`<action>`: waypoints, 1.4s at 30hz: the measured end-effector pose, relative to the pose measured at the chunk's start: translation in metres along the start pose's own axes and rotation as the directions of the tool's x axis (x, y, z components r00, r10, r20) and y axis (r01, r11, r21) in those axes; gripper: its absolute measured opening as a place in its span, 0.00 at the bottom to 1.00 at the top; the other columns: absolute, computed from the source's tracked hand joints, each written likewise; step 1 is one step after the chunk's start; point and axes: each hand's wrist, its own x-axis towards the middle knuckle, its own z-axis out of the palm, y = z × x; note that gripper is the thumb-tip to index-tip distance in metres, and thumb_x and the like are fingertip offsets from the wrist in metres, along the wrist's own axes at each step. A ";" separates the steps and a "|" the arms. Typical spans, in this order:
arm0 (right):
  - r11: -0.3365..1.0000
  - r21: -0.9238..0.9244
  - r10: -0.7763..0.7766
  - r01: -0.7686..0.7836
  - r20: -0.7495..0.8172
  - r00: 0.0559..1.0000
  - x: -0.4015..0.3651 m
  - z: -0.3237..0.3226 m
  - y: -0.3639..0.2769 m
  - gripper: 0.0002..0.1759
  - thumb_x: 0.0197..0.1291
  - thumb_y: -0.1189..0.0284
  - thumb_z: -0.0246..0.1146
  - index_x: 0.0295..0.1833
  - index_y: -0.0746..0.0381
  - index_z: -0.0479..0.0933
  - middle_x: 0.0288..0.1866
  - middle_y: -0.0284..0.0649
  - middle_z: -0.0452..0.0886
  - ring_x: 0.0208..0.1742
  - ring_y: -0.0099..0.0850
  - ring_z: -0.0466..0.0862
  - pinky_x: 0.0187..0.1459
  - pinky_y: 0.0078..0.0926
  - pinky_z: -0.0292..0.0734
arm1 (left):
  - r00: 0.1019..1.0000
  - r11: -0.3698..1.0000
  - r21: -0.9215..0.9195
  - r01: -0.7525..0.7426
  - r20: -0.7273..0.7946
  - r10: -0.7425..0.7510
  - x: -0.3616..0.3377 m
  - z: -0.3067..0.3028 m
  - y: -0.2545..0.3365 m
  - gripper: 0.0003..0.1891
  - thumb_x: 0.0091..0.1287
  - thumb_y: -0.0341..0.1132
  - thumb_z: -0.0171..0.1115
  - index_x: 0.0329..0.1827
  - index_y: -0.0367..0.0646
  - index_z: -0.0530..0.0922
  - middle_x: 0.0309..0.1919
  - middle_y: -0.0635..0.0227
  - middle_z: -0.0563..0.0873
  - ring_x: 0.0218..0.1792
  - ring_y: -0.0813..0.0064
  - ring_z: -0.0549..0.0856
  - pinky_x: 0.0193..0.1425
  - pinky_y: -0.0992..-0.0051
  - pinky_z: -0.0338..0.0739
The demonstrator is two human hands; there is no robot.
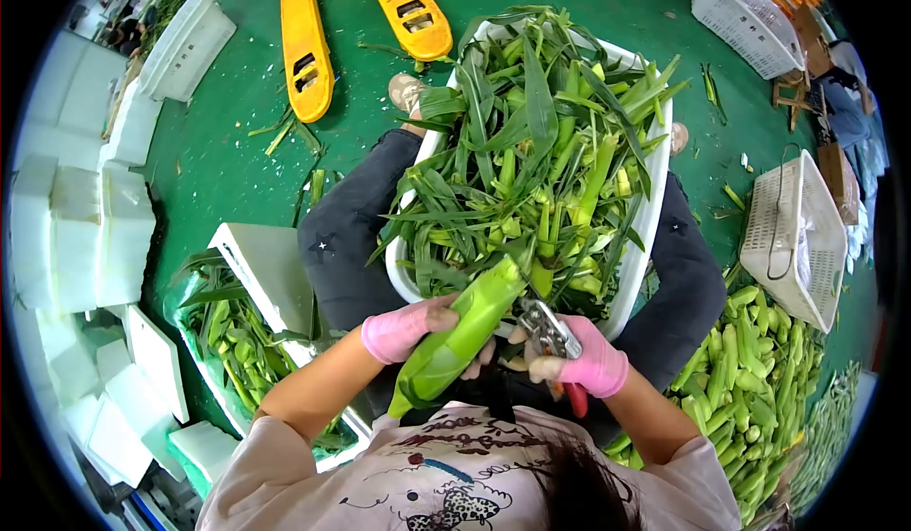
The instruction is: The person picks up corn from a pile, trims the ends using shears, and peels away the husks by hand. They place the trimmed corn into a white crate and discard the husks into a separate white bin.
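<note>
Seated person, dark trousers, a knee on each side of a white tub (657, 208). Tub heaped above its rim with green husks and leaves (541, 113), some spilling over the edge.

Left hand (410, 330), pink at the wrist, grasps an ear of corn in its green husk (455, 336). Ear lies slantwise between torso and tub: blunt upper end at the tub's near side, narrower end toward the printed shirt (446, 479). Right hand (584, 358), also pink at the wrist, is closed around metal pruning shears (550, 330) with a red handle; their head is just beside the ear's upper part. Whether the blades touch the husk, cannot tell.

To the right, a large pile of corn ears in husk (745, 370), a white crate (816, 237) just beyond it. To the left, more green corn material (232, 341) beside an upright white foam panel (270, 270); white foam boxes (81, 232) stacked farther out. Ahead, two yellow forks (306, 47) on the green floor (223, 142), leaf scraps scattered around.
</note>
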 end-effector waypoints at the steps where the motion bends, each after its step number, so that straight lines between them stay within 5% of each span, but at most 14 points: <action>1: 0.997 0.083 0.005 0.000 -0.050 0.999 0.001 0.006 0.003 0.31 0.51 0.65 0.74 0.58 0.69 0.75 0.33 0.35 0.81 0.31 0.24 0.82 0.40 0.22 0.79 | 0.999 0.996 -0.077 -0.034 -0.021 0.033 0.001 0.002 -0.002 0.38 0.63 0.56 0.65 0.67 0.35 0.68 0.45 0.61 0.82 0.41 0.67 0.86 0.48 0.69 0.80; 2: 0.985 0.162 -0.039 0.057 -0.108 0.993 0.004 0.012 0.011 0.32 0.51 0.61 0.74 0.57 0.70 0.75 0.32 0.36 0.81 0.30 0.25 0.82 0.39 0.23 0.79 | 0.996 0.997 -0.033 -0.063 -0.063 0.061 0.004 0.002 -0.002 0.50 0.53 0.60 0.72 0.73 0.38 0.61 0.42 0.59 0.81 0.37 0.65 0.86 0.46 0.67 0.80; 5: 0.893 0.371 -0.150 0.254 -0.287 0.946 0.017 0.033 0.031 0.32 0.57 0.56 0.71 0.58 0.68 0.73 0.29 0.35 0.77 0.27 0.28 0.78 0.34 0.26 0.76 | 0.964 0.968 0.156 -0.196 -0.152 0.219 0.013 0.008 0.007 0.51 0.49 0.64 0.74 0.70 0.40 0.64 0.44 0.59 0.81 0.38 0.64 0.86 0.45 0.68 0.80; 7: 0.681 0.669 -0.043 0.297 -0.368 0.929 0.025 0.023 0.033 0.27 0.66 0.58 0.65 0.61 0.66 0.71 0.32 0.35 0.74 0.34 0.31 0.78 0.39 0.34 0.76 | 0.823 0.862 0.230 -0.452 -0.267 0.502 0.016 0.000 0.010 0.43 0.56 0.62 0.73 0.66 0.43 0.68 0.48 0.61 0.81 0.51 0.62 0.84 0.56 0.61 0.79; 9: 0.611 0.723 -0.124 0.322 -0.315 0.941 0.021 0.008 0.050 0.25 0.67 0.64 0.62 0.65 0.62 0.70 0.38 0.39 0.78 0.41 0.35 0.81 0.43 0.34 0.79 | 0.626 0.707 0.078 -0.703 -0.403 0.667 0.024 -0.006 0.020 0.35 0.62 0.59 0.70 0.66 0.51 0.70 0.56 0.64 0.80 0.64 0.58 0.78 0.66 0.50 0.74; 11: 0.829 0.476 -0.195 0.295 -0.248 0.949 0.002 0.010 0.051 0.34 0.62 0.67 0.66 0.72 0.62 0.64 0.44 0.38 0.78 0.51 0.33 0.79 0.56 0.35 0.75 | 0.551 0.642 -0.015 -0.766 -0.530 0.645 0.022 -0.002 0.035 0.29 0.66 0.57 0.67 0.66 0.59 0.70 0.62 0.65 0.77 0.72 0.56 0.71 0.71 0.40 0.68; 15: 0.978 -0.137 -0.176 0.157 -0.137 0.975 -0.011 0.018 0.051 0.50 0.54 0.61 0.77 0.75 0.66 0.57 0.51 0.35 0.72 0.51 0.25 0.73 0.55 0.23 0.70 | 0.342 0.476 0.043 -0.878 -0.640 0.688 0.037 -0.007 0.031 0.32 0.64 0.56 0.71 0.68 0.60 0.67 0.65 0.65 0.76 0.71 0.58 0.71 0.70 0.41 0.69; 18: 0.981 -0.170 -0.120 0.094 -0.146 0.982 0.011 0.030 0.049 0.55 0.52 0.56 0.78 0.76 0.68 0.55 0.50 0.38 0.71 0.50 0.28 0.73 0.55 0.26 0.72 | 0.246 0.363 0.088 -0.928 -0.589 0.770 0.051 0.002 0.015 0.28 0.68 0.57 0.63 0.67 0.58 0.68 0.62 0.66 0.77 0.68 0.59 0.74 0.71 0.37 0.67; 21: 0.938 -0.246 -0.291 0.243 -0.181 0.940 0.031 0.033 0.034 0.54 0.51 0.59 0.79 0.77 0.66 0.55 0.50 0.38 0.71 0.49 0.29 0.73 0.55 0.26 0.72 | 0.140 0.262 0.174 -0.949 -0.513 0.847 0.064 0.008 0.002 0.31 0.70 0.64 0.53 0.64 0.52 0.69 0.55 0.68 0.79 0.61 0.63 0.78 0.70 0.39 0.67; 23: 0.953 -0.079 -0.302 0.291 -0.212 0.930 0.041 0.032 0.030 0.51 0.51 0.64 0.78 0.76 0.63 0.58 0.49 0.34 0.70 0.47 0.23 0.72 0.52 0.22 0.72 | 0.033 0.177 0.241 -0.954 -0.503 0.863 0.066 0.007 0.001 0.31 0.70 0.67 0.52 0.62 0.51 0.71 0.52 0.68 0.80 0.58 0.63 0.79 0.71 0.43 0.69; 28: 0.935 0.249 -0.227 0.254 -0.130 0.965 0.040 0.043 0.028 0.47 0.54 0.69 0.72 0.78 0.62 0.58 0.53 0.35 0.72 0.51 0.23 0.73 0.56 0.20 0.70 | 0.025 0.164 0.209 -0.964 -0.544 0.839 0.064 -0.003 0.007 0.31 0.70 0.69 0.51 0.58 0.51 0.73 0.49 0.70 0.81 0.54 0.64 0.81 0.69 0.50 0.71; 32: 0.972 0.142 -0.185 0.188 -0.030 0.982 0.032 0.037 0.041 0.47 0.54 0.70 0.71 0.78 0.60 0.57 0.56 0.35 0.73 0.52 0.23 0.73 0.56 0.21 0.70 | 0.111 0.206 0.143 -0.968 -0.491 0.864 0.058 -0.015 0.005 0.32 0.69 0.72 0.50 0.57 0.52 0.74 0.47 0.71 0.83 0.52 0.66 0.82 0.67 0.51 0.72; 37: 0.913 0.407 -0.030 -0.014 0.102 0.994 0.020 0.051 0.059 0.48 0.59 0.68 0.69 0.81 0.59 0.52 0.59 0.35 0.70 0.60 0.26 0.69 0.67 0.27 0.62 | 0.025 0.134 0.288 -0.948 -0.353 0.935 0.061 -0.010 0.006 0.34 0.68 0.74 0.49 0.58 0.53 0.74 0.49 0.72 0.83 0.52 0.67 0.83 0.69 0.52 0.70; 42: 0.907 0.421 -0.052 0.020 0.064 0.997 0.011 0.059 0.062 0.48 0.57 0.78 0.65 0.81 0.55 0.51 0.60 0.36 0.70 0.52 0.21 0.72 0.56 0.22 0.71 | 0.018 0.105 0.300 -0.948 -0.278 0.960 0.052 -0.016 0.011 0.35 0.68 0.74 0.48 0.59 0.53 0.72 0.51 0.71 0.82 0.54 0.67 0.82 0.69 0.52 0.70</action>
